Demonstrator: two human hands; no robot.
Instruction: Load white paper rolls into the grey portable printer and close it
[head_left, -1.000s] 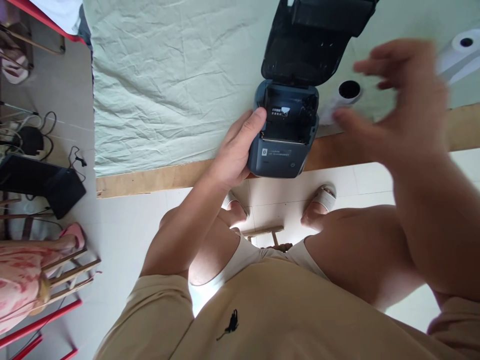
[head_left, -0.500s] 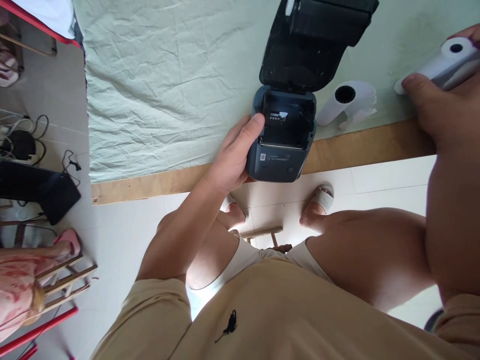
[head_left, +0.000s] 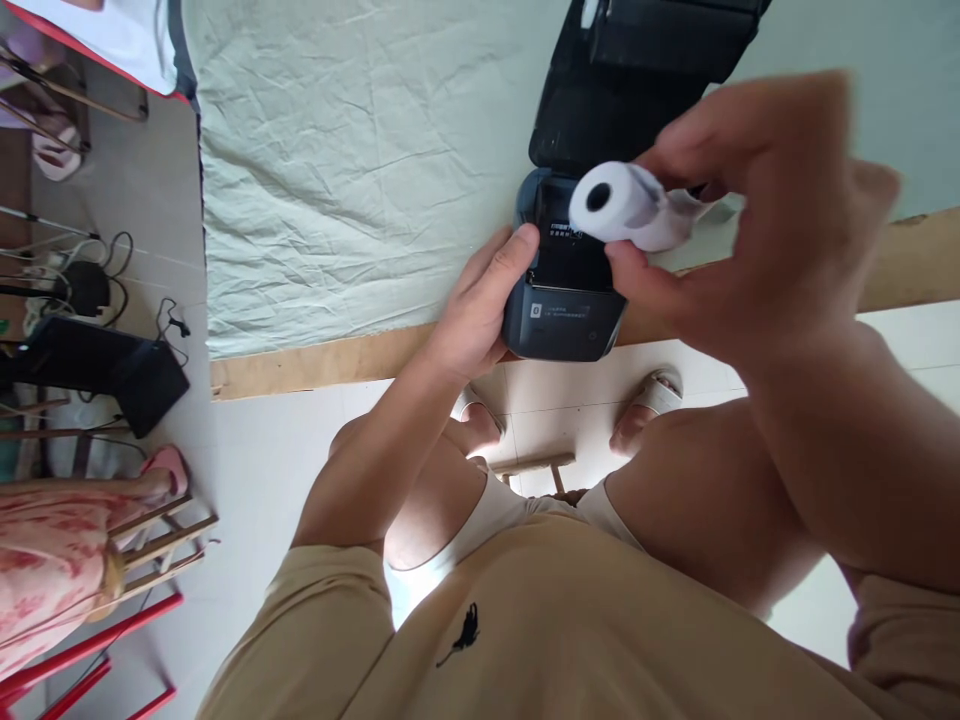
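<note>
A dark blue-black label printer lies at the table's near edge with its lid swung up and back. My left hand grips its left side, thumb on the rim of the paper bay. Over the bay's right part, my right hand pinches a white paper roll between thumb and fingers. The roll's dark hollow core faces left, tilted toward the bay. Whether it touches the printer I cannot tell. White paper, partly hidden behind the right hand, shows beyond the roll.
Pale green cloth covers the table, which has a bare wooden edge. At left, a person in a pink patterned garment sits on a wooden stool. Cables and a black box-like object stand nearby.
My right hand has carried the white paper roll leftward from the far right to above the open printer. My left hand keeps its hold on the printer. The view has shifted slightly.
</note>
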